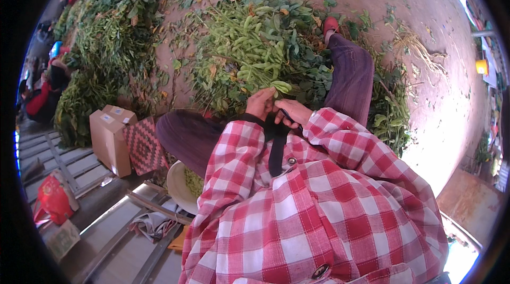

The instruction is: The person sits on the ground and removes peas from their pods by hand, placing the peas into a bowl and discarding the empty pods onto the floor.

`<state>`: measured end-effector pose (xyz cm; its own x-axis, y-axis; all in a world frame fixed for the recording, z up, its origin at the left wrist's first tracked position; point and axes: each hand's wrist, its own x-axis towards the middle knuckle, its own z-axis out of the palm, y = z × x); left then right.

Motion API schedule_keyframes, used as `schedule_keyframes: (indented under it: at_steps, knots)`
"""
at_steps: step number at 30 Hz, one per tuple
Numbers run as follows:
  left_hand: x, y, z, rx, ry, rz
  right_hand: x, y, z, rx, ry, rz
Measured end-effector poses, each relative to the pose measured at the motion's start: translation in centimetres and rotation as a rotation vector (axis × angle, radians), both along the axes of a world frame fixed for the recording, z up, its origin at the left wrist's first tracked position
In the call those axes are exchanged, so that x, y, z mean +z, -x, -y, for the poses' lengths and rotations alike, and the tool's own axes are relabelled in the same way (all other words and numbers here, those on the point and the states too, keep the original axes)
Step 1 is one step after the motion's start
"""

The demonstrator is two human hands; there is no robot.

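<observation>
My left hand [259, 104] pinches a small bunch of green bean pods [282, 86] between thumb and fingers. Close beside it, my right hand [295, 112] is curled around a small tool with a dark handle [285, 115], perhaps scissors; its working end is hidden by the fingers. Just beyond both hands lies a heap of cut bean plants [255, 45], probably soybean, thick with plump pods and leaves. To the left of my body, partly covered by my sleeve, a pale basin [174, 188] holds loose green pods or beans [193, 181].
Another large heap of bean plants [115, 33] lies at the left, near a crouching person [44, 96]. A cardboard box [109, 136] and a red-and-black woven piece [145, 145] stand by my knee. Slats [131, 236] bear a crumpled cloth [153, 224]. A red bag [55, 198] sits far left.
</observation>
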<state>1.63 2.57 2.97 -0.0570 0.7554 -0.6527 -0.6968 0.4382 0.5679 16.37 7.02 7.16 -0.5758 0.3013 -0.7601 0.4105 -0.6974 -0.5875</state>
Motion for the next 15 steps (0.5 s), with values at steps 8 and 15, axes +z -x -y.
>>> schedule_keyframes:
  at_steps: [8,15]
  knots:
    - [-0.6,0.6,0.1,-0.085,-0.03,-0.022,-0.8,-0.1,0.0,-0.028,-0.47,-0.116]
    - [-0.8,0.7,0.5,-0.101,-0.044,-0.092,-0.4,-0.2,-0.6,-0.148,0.103,-0.092]
